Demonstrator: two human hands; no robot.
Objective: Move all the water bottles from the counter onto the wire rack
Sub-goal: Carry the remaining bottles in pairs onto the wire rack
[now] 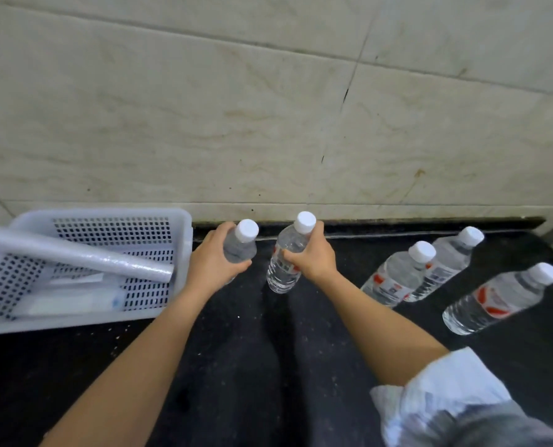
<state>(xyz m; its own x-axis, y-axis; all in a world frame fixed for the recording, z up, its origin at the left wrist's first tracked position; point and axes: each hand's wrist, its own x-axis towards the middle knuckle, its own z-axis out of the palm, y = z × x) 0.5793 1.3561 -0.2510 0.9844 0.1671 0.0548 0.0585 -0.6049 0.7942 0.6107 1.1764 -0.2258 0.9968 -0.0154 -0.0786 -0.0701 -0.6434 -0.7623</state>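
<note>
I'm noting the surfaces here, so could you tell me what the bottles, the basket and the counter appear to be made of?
Bottles, such as the one in the right hand: clear thin plastic, see-through, with white caps.
Basket: white moulded plastic, matte, with perforated walls.
Counter: dark speckled, glossy surface, probably polished stone, though laminate is possible.

Both our arms reach forward toward twelve o'clock, bare forearms converging slightly. Our left hand is curled, thumb at about three o'clock, fingers wrapped round and closed in a grasp. Our right hand is clenched too, knuckles up, wrist angled toward eleven o'clock. A pale sleeve bunches, probably above the right elbow.
</note>
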